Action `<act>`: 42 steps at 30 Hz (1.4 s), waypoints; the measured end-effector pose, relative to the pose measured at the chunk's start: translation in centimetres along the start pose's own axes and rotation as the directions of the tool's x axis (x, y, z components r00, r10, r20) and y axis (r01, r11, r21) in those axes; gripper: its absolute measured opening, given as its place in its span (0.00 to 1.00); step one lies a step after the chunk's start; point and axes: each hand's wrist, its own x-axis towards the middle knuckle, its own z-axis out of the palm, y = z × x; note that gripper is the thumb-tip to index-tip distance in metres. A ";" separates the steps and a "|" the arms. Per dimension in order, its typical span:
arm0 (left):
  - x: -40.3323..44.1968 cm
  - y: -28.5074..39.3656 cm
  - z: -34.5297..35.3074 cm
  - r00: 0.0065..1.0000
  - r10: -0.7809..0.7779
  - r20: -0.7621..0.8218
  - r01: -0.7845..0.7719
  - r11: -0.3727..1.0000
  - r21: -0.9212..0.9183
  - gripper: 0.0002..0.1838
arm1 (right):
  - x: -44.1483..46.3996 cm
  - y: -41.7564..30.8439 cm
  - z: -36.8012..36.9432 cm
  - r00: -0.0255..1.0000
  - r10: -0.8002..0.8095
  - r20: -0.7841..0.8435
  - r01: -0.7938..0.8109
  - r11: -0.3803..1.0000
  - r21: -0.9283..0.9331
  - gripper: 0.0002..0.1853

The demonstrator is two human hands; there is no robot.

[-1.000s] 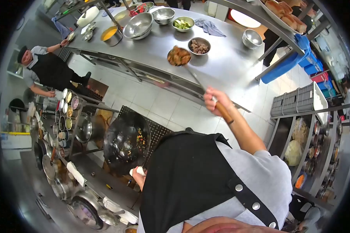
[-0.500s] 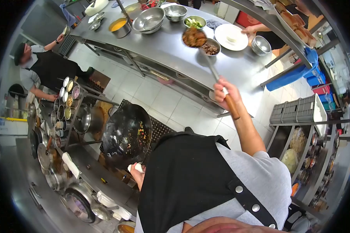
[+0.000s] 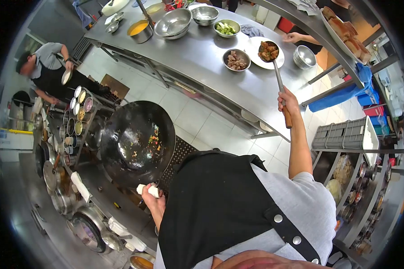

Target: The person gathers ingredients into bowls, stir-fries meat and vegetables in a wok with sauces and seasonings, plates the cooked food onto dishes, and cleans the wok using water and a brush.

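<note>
My right hand (image 3: 289,103) is closed round the wooden handle of a long ladle (image 3: 279,78). The ladle's bowl is full of brown cooked food (image 3: 268,52) and sits over a white plate (image 3: 252,57) on the steel table. Down at the left, my left hand (image 3: 153,202) grips the near edge of a large black wok (image 3: 117,148) through a folded white cloth (image 3: 148,190). The grip point itself is hidden by the cloth. Bits of red, yellow and green food cling inside the tilted wok.
On the steel table (image 3: 197,56) stand a bowl of meat chunks (image 3: 236,60), a bowl of green vegetables (image 3: 227,28), stacked steel bowls (image 3: 304,57) and a pot of orange liquid (image 3: 139,31). Another person's hand (image 3: 293,37) is beyond the plate. A co-worker (image 3: 49,67) stands at left.
My right hand has swung the ladle rightward, from beside the meat bowl to over the plate. The wok has shifted left and turned its inside more toward me. The co-worker's raised arm has come down.
</note>
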 end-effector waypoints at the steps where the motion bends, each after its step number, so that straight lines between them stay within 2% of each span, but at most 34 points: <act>1: 0.5 0.2 0.2 0.999 -0.006 0.033 0.006 1.000 -0.006 0.07 | 0.4 0.4 -0.4 1.000 0.004 -0.004 -0.004 1.000 0.002 0.34; 3: -0.8 0.9 3.1 1.000 0.024 0.019 -0.024 1.000 0.011 0.05 | 0.7 1.1 -0.8 0.996 -0.043 -0.077 0.035 0.995 -0.098 0.36; 6: -0.9 1.9 6.2 0.999 0.042 0.010 -0.042 0.999 0.023 0.05 | 2.0 2.0 -1.9 0.991 -0.032 -0.127 0.016 0.992 -0.125 0.39; 8: -0.7 2.7 8.1 0.989 0.078 0.124 -0.085 0.995 0.049 0.05 | 2.0 2.6 -1.3 0.990 -0.047 -0.130 0.031 0.993 -0.118 0.38; 10: -0.1 3.6 9.3 0.989 0.059 0.133 -0.074 0.992 0.105 0.08 | 1.7 3.1 -0.5 0.984 -0.100 -0.146 0.069 0.976 -0.207 0.38; 11: 0.8 4.2 9.7 0.981 0.037 0.190 -0.059 0.992 0.111 0.09 | 1.2 2.7 0.5 0.980 -0.100 -0.174 0.053 0.966 -0.252 0.38; 12: 1.8 4.4 10.8 0.967 0.021 0.254 -0.049 0.993 0.104 0.11 | 2.1 4.0 0.4 0.966 -0.165 -0.199 0.079 0.922 -0.379 0.38; 13: 1.3 4.9 12.6 0.959 0.013 0.284 -0.055 0.989 0.138 0.11 | 2.7 4.4 0.4 0.961 -0.176 -0.214 0.078 0.913 -0.401 0.39; 16: 4.9 4.7 14.8 0.960 0.025 0.278 -0.066 0.988 0.141 0.09 | 2.4 4.7 1.5 0.955 -0.193 -0.226 0.084 0.905 -0.416 0.40; 17: 5.9 4.8 15.8 0.936 0.028 0.350 -0.085 0.985 0.148 0.09 | 2.6 5.1 1.6 0.945 -0.243 -0.218 0.101 0.852 -0.514 0.40; 20: 6.9 5.7 19.6 0.909 -0.016 0.417 -0.075 0.977 0.201 0.09 | 3.6 6.5 2.1 0.875 -0.444 -0.194 0.184 0.674 -0.715 0.40; 22: 7.8 6.2 22.4 0.896 -0.050 0.441 -0.060 0.971 0.232 0.08 | 2.0 4.8 4.2 0.873 -0.431 -0.227 0.106 0.622 -0.776 0.40; 24: 10.6 6.1 24.3 0.850 -0.130 0.511 -0.032 0.955 0.295 0.11 | 2.3 5.5 4.6 0.850 -0.476 -0.224 0.137 0.612 -0.779 0.41; 26: 12.5 5.6 26.9 0.779 -0.164 0.605 0.014 0.970 0.244 0.08 | 1.9 4.4 5.3 0.852 -0.472 -0.226 0.113 0.587 -0.801 0.40; 28: 13.0 5.9 29.2 0.740 -0.249 0.625 0.029 0.940 0.339 0.06 | 2.2 4.6 5.2 0.839 -0.489 -0.237 0.135 0.609 -0.781 0.40; 30: 11.9 5.2 32.4 0.757 -0.192 0.625 0.012 0.960 0.281 0.07 | 1.6 4.6 5.0 0.825 -0.508 -0.248 0.166 0.637 -0.753 0.40; 33: 12.6 4.4 35.1 0.702 -0.245 0.669 -0.017 0.933 0.360 0.07 | 0.4 2.5 4.9 0.800 -0.554 -0.233 0.186 0.596 -0.781 0.40; 35: 12.2 3.4 37.1 0.678 -0.279 0.680 0.007 0.928 0.373 0.06 | -2.1 -0.2 5.9 0.849 -0.458 -0.264 0.141 0.677 -0.722 0.39; 36: 11.8 3.0 38.2 0.666 -0.286 0.689 0.012 0.928 0.373 0.06 | -3.4 -1.6 6.3 0.841 -0.468 -0.272 0.139 0.672 -0.727 0.39; 39: 10.8 1.3 40.9 0.682 -0.313 0.661 0.030 0.915 0.403 0.06 | -7.2 -4.9 7.8 0.812 -0.573 -0.110 0.324 0.601 -0.731 0.40; 40: 10.7 0.7 41.5 0.682 -0.316 0.659 0.038 0.916 0.400 0.06 | -9.1 -6.1 9.1 0.814 -0.571 -0.107 0.322 0.596 -0.736 0.40; 42: 10.8 -0.2 42.6 0.641 -0.361 0.678 0.084 0.910 0.406 0.06 | -12.3 -7.6 12.2 0.924 -0.362 -0.123 0.229 0.782 -0.580 0.41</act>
